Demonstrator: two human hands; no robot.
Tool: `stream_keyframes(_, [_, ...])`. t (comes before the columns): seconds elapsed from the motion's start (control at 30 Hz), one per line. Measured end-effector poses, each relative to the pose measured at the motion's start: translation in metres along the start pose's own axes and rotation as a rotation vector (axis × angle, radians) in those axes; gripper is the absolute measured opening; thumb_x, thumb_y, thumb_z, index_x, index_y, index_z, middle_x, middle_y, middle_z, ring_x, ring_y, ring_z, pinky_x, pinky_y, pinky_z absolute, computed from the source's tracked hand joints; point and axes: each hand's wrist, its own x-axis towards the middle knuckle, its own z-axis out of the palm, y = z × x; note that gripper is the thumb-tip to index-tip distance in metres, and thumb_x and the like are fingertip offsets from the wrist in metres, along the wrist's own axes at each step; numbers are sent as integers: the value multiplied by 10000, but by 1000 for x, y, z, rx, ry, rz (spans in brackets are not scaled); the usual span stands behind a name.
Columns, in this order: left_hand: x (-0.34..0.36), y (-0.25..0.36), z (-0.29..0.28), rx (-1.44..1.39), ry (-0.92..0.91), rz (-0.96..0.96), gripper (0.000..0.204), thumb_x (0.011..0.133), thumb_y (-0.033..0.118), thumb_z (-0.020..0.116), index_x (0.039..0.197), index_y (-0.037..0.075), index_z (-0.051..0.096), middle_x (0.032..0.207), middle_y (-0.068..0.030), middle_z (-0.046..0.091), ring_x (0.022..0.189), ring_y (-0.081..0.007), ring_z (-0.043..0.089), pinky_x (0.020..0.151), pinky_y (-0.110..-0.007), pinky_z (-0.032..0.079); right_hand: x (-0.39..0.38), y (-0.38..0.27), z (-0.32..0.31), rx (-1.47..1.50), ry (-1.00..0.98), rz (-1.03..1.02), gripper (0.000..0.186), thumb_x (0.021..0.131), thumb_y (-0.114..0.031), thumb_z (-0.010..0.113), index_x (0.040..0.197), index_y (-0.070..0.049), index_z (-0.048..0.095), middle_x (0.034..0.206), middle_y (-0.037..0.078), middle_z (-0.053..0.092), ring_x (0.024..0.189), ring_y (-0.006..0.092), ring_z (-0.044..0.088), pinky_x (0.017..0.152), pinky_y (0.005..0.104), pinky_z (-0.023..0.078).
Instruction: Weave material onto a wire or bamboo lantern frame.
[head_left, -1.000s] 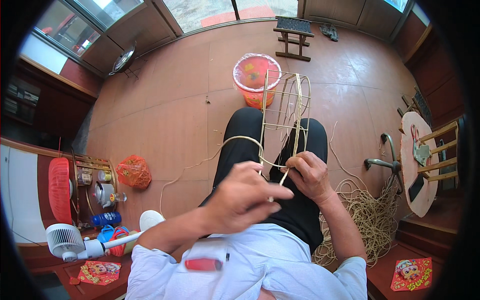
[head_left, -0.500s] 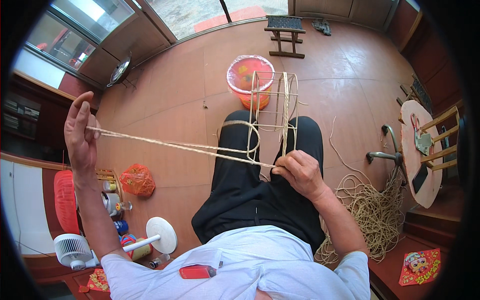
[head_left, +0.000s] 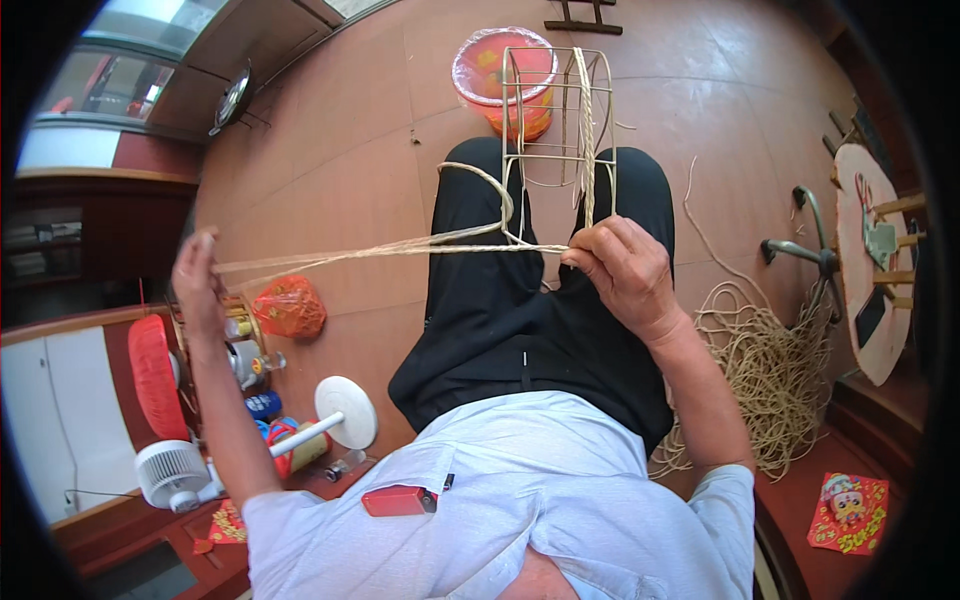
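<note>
A tan wire-like open frame (head_left: 506, 110) with braided cord along its right side rests between my black-trousered knees (head_left: 470, 200). My right hand (head_left: 625, 260) is closed on the tan cord (head_left: 430, 246) at the near end of the frame, its thumb and finger pressed together. Out at the left, my left hand (head_left: 200, 272), slightly blurred, holds the same cord, which stretches almost level across my thighs. A loose loop of cord arcs over my left knee beside the frame.
A red bucket (head_left: 480, 80) stands beyond the frame. At right are tangled rope (head_left: 760, 380), a chair base (head_left: 800, 250) and a wooden-slice table (head_left: 860, 340). At left are an orange bag (head_left: 288, 308), a white fan (head_left: 165, 470) and assorted containers.
My left hand has swung from beside my right hand out to the left, drawing the cord out, and has since dropped slightly. The view has shifted, putting the frame higher in the picture.
</note>
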Motion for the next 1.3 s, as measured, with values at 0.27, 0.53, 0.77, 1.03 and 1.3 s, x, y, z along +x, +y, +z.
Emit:
stream_keyframes(0.27, [21,-144,-205,-28,376,-362,202,1012,331,775,1044,131,771,789,30,679,491,-59,527,367,-231,283,11,1,2,52,-66,15,230,946,-244,845,967,-79,686,831,78,625,756,285,653,682,415,531])
stream_keyframes(0.53, [142,-63,-385,432,864,117,395,1037,404,719,1169,57,854,1173,-112,825,1078,-236,725,1018,-411,528,13,-3,20,315,-4,189,174,938,-115,858,1034,-65,722,854,75,696,745,262,669,693,366,530])
stream_keyframes(0.77, [-2,71,113,373,-196,533,202,1114,101,634,1249,57,777,1155,-70,789,1080,-167,728,983,-325,561,8,-9,7,165,-32,207,148,926,-92,864,1034,-69,766,870,71,714,767,259,690,688,360,542])
stream_keyframes(1.03, [-193,36,279,-301,-698,228,527,974,-42,684,1485,54,600,1518,-150,655,1148,-204,712,1039,-362,575,12,-10,-2,106,-107,72,177,900,-72,863,1050,-56,769,922,86,735,815,281,737,714,389,582])
stream_keyframes(1.3, [-194,22,314,-231,-570,556,445,875,-112,688,1285,61,709,1585,-208,594,1096,-227,724,959,-356,601,8,-11,-6,124,-155,128,193,868,15,788,1042,-55,746,939,99,709,804,298,736,712,407,584])
